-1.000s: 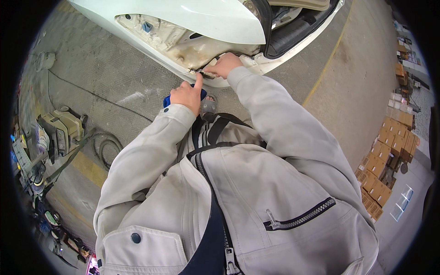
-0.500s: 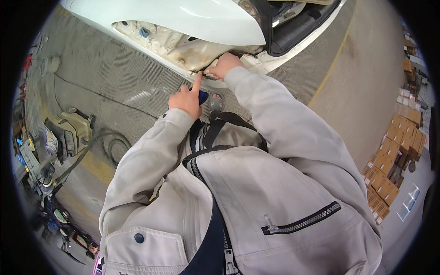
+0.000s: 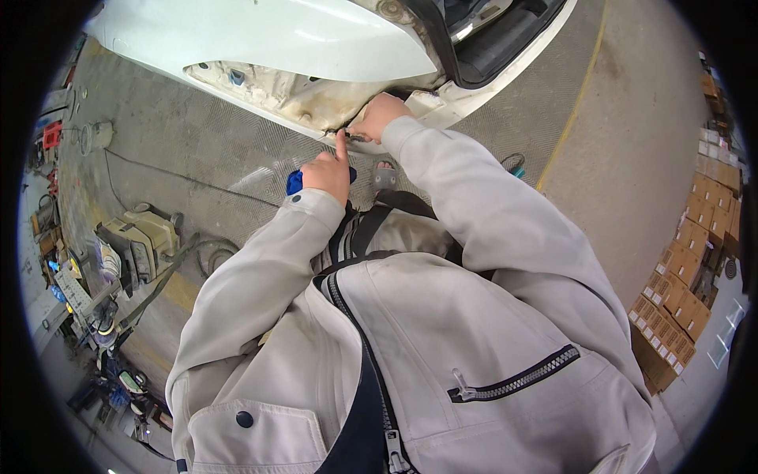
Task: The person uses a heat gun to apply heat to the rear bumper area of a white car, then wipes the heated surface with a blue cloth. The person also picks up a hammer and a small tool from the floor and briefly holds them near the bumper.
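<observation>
The white car panel point(image 3: 276, 35) curves across the top, with a dirty, cream-coloured exposed body section point(image 3: 288, 95) beneath it. At the lower corner of that section, my right hand point(image 3: 381, 116) bends down onto the sill point(image 3: 454, 110), fingers closed; whatever they grip is hidden. Just left of it, my left hand point(image 3: 328, 174) stretches its index finger up to the panel's lower edge, close to the right fingertips. The other left fingers curl, and blue cloth point(image 3: 294, 183) shows on both sides of that hand, apparently held in them.
A beige wheeled machine point(image 3: 142, 241) with a hose stands on the floor at left, and a cable point(image 3: 193, 175) runs from there toward me. Stacked cardboard boxes point(image 3: 671, 296) line the right. My sandalled foot point(image 3: 385, 178) is below the sill. A small teal-and-black object point(image 3: 515, 166) lies right.
The view has shifted, so the car sits slightly further left. More blue cloth now shows left of my left hand. Both hands stay at the same lower edge.
</observation>
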Demonstrator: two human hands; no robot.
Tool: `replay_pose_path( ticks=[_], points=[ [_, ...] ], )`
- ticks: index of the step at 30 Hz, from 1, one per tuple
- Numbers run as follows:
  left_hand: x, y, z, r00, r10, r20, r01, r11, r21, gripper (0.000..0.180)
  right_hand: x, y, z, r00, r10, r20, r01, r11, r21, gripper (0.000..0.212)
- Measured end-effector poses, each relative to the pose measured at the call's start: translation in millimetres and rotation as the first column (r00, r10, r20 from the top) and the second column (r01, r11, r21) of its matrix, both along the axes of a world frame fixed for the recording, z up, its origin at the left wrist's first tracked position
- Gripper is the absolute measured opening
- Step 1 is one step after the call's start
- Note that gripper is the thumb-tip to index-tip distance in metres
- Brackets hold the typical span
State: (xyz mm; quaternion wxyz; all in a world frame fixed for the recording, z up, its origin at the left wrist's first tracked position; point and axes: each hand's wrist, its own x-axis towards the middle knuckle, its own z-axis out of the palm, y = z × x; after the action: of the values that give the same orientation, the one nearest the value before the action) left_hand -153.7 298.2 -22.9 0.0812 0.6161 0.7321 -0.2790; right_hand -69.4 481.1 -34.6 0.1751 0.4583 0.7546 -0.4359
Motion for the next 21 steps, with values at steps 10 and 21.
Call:
replay_pose_path(
  ticks=[10,21],
  points=[
    [10,5,4,0.993,0.083,0.081,-0.085,0.996,0.03,0.082,-10,-2,-6,0.993,0.049,0.108,-0.064,0.988,0.138,0.038],
    [-9,-19,67,0.78,0.344,0.522,-0.319,0.937,-0.141,0.107,-10,-1,-3,0.993,0.03,0.111,-0.049,0.984,0.172,0.037]
  ],
)
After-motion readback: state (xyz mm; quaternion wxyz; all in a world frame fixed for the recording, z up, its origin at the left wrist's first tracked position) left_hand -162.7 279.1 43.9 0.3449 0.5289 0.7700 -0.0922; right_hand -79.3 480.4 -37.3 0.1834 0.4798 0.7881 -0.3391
